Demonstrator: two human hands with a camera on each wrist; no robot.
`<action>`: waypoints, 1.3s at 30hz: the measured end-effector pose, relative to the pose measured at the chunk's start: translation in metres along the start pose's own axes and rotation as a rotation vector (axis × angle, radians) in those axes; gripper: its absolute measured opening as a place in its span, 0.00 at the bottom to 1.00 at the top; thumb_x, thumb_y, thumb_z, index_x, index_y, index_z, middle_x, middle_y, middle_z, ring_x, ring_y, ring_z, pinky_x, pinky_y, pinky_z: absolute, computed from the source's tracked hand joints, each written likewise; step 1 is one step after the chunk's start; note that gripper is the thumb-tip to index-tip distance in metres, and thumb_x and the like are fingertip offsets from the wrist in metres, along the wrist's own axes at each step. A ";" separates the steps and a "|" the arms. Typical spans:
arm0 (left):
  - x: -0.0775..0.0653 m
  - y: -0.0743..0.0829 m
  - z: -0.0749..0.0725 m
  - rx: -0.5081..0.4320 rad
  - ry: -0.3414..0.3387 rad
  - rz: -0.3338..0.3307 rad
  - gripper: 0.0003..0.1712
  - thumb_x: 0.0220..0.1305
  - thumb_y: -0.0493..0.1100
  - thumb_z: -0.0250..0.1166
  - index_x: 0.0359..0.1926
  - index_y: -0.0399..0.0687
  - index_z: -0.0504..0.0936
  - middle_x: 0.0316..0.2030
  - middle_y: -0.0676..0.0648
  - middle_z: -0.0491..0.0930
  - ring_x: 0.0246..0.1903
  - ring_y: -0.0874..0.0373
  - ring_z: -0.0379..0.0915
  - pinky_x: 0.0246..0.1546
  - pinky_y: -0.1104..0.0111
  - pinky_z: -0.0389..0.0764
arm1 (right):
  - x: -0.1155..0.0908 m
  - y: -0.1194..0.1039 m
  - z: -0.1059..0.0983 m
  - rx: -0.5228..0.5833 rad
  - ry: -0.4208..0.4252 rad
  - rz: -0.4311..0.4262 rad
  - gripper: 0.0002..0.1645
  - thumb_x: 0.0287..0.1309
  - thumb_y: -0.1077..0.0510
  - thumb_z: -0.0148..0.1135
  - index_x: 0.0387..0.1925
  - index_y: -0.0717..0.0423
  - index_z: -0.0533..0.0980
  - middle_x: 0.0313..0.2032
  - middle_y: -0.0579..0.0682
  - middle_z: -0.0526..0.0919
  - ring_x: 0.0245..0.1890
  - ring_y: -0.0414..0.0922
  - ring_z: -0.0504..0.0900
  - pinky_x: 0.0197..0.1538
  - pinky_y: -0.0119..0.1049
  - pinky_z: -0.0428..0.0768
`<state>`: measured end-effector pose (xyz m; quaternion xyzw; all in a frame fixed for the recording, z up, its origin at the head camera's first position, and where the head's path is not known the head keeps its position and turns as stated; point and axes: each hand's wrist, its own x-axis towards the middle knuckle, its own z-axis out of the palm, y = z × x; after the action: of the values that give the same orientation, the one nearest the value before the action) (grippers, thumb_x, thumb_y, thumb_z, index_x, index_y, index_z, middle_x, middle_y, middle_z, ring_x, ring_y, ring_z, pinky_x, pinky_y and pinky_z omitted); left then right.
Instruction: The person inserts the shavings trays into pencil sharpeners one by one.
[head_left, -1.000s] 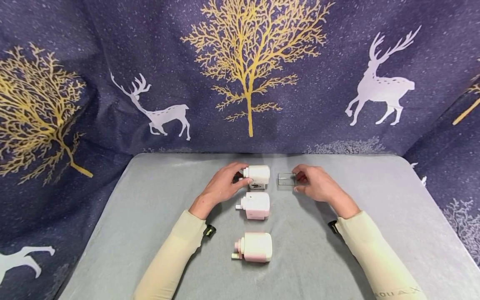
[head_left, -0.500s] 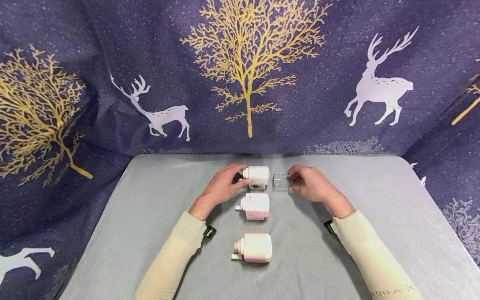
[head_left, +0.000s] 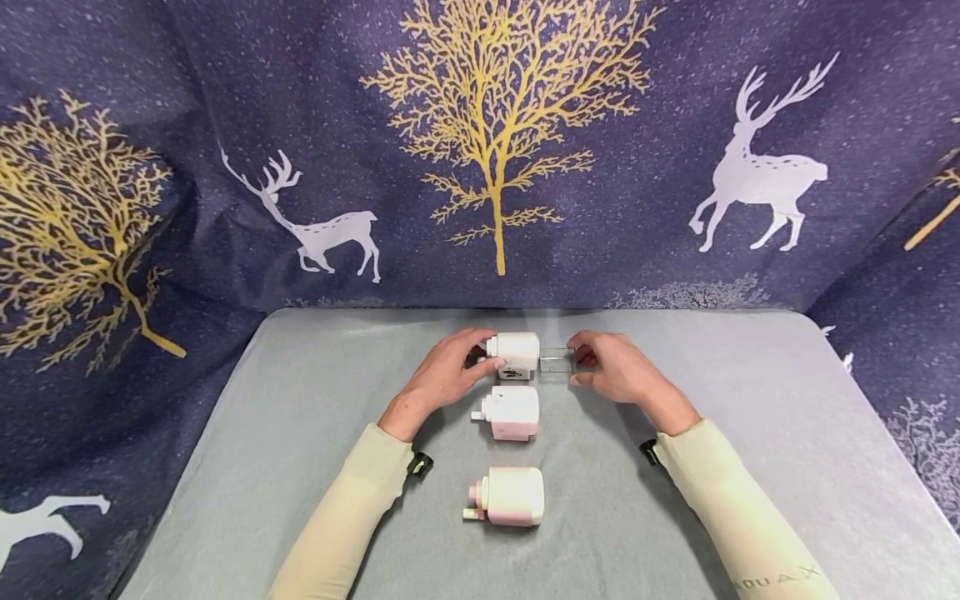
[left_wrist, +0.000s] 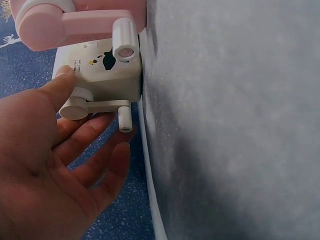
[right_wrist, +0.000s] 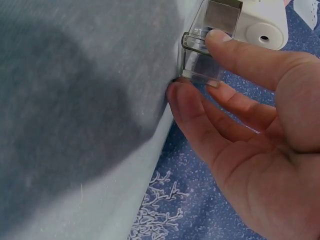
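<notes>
A cream-white crank pencil sharpener (head_left: 517,348) with a dark printed picture lies at the far side of the table. My left hand (head_left: 442,368) grips its crank end between thumb and fingers; in the left wrist view the crank handle (left_wrist: 125,119) hangs between them. To its right, my right hand (head_left: 618,368) pinches a clear plastic shavings drawer (head_left: 557,362) by its outer end. The drawer's inner end meets the sharpener's right side; how deep it sits cannot be told. In the right wrist view my thumb lies by a wire clip (right_wrist: 195,44) on the drawer.
Two more crank sharpeners stand nearer me in a row: a pink-and-white sharpener (head_left: 513,412) and a pale pink sharpener (head_left: 515,497). A grey cloth covers the table (head_left: 337,517). Behind it hangs a dark blue curtain (head_left: 450,283) with trees and deer.
My right hand has moved left with the clear drawer, closing the gap to the white sharpener. The left hand and all the sharpeners have stayed in place.
</notes>
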<state>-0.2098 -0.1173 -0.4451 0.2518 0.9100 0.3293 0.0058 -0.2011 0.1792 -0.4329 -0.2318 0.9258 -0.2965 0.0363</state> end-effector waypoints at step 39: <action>0.000 -0.002 0.001 0.004 0.002 0.006 0.30 0.67 0.58 0.60 0.66 0.54 0.72 0.54 0.55 0.76 0.45 0.65 0.74 0.47 0.68 0.76 | 0.014 -0.010 0.011 0.046 0.003 -0.017 0.28 0.46 0.62 0.75 0.50 0.66 0.76 0.39 0.55 0.84 0.39 0.50 0.83 0.46 0.45 0.81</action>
<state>-0.2106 -0.1179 -0.4468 0.2540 0.9100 0.3277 0.0034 -0.2069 0.1602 -0.4353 -0.2384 0.9167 -0.3185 0.0375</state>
